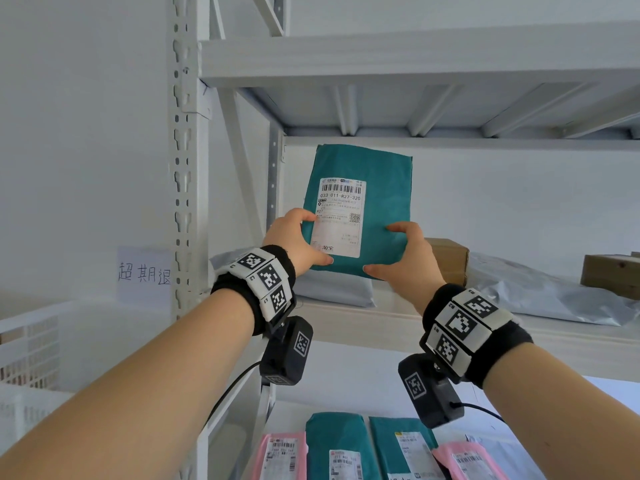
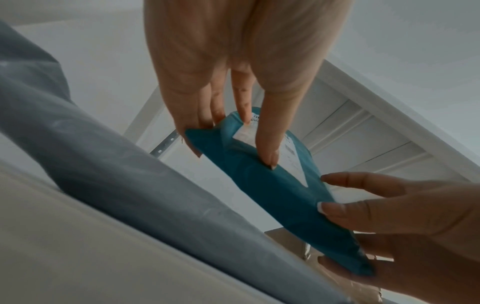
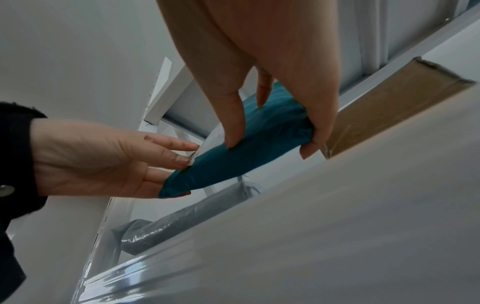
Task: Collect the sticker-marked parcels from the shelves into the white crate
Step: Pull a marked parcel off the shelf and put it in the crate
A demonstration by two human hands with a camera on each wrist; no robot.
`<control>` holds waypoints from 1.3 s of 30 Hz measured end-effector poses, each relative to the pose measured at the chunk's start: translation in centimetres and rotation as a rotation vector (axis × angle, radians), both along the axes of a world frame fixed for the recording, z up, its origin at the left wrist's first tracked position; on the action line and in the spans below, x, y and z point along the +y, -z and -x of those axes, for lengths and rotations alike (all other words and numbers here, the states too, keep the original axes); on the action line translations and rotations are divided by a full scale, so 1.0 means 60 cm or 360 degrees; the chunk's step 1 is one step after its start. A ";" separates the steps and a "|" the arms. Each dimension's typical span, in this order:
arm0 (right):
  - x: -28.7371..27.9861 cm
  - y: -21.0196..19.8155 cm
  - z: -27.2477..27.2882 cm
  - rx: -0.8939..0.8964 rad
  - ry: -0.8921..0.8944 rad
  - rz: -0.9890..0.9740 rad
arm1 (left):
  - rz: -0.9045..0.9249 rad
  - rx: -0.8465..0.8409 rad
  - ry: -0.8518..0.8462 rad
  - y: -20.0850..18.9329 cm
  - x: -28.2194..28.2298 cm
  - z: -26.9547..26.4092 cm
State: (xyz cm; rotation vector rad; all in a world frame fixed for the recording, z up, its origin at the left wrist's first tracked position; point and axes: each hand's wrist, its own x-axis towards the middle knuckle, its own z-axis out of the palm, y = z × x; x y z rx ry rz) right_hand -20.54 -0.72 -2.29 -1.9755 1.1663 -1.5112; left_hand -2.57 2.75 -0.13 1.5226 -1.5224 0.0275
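- Teal plastic wraps the parcel [image 1: 360,209] now in hand: a soft mailer bag held upright in the air in front of the upper shelf [image 1: 363,317], with its white shipping label [image 1: 339,216] facing the camera.
- The left hand [image 1: 294,242] pinches the parcel's lower left edge, thumb on the label side and fingers behind; the right hand [image 1: 408,258] grips the lower right corner the same way. Both wrist views show the bag squeezed between thumb and fingers.
- No separate sticker shows on the visible face apart from the label, so whether this parcel is a marked one cannot be told; it looks as if it is being held up for a check.
- The parcel is clear of the shelf, so the pick seems done for this one. Carrying it over and dropping it in is still to do.
- The white crate [image 1: 31,341] sits low at the left edge, well apart from the parcel; its inside is mostly out of view, so how many parcels it already holds cannot be told.
- A grey bag [image 1: 554,292] and brown boxes [image 1: 450,258] lie on the same upper shelf.
- Further teal bags [image 1: 337,441] and pink bags [image 1: 282,455] lie on the lower shelf [image 1: 346,368], so a good deal of checking appears to be left.
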 end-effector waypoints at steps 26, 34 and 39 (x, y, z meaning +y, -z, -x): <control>-0.011 -0.022 -0.018 -0.0508 -0.0230 -0.0452 | -0.0495 -0.0086 -0.0004 -0.003 -0.017 -0.037; -0.007 -0.025 -0.018 -0.0558 -0.0270 -0.0526 | -0.0871 -0.0426 -0.0370 -0.001 -0.022 -0.067; -0.006 -0.024 -0.022 -0.0595 -0.0234 -0.0563 | -0.0935 -0.0466 -0.0505 0.002 -0.017 -0.068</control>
